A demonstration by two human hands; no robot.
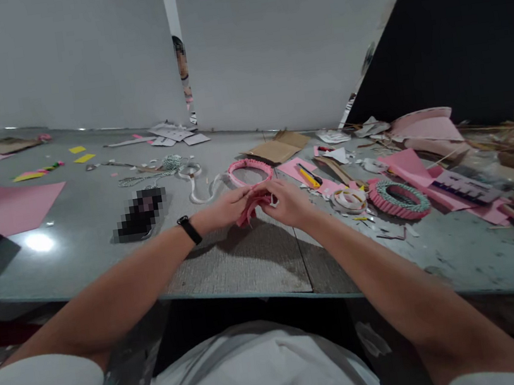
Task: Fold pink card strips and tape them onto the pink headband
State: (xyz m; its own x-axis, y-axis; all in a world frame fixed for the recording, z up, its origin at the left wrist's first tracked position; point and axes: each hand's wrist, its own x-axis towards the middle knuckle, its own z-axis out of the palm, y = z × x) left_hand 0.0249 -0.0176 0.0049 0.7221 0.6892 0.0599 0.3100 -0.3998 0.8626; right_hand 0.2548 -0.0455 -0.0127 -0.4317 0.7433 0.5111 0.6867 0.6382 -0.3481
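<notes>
White shirt (pixel 248 372) is filling the bottom of the view, with both bare arms reaching forward over the table (pixel 233 266). Left hand (pixel 224 210) and right hand (pixel 287 206) are close together, both pinching a folded pink paper strip (pixel 251 211) above the table, just in front of a pink paper ring (pixel 250 171). To the right, a pleated pink ring (pixel 399 199) is lying among paper scraps (pixel 359 203), near a yellow craft knife (pixel 309 177). A blurred phone (pixel 140 214) is lying to the left. Too hard a pinch is risking a crease in the strip; too loose a grip is risking it springing open.
</notes>
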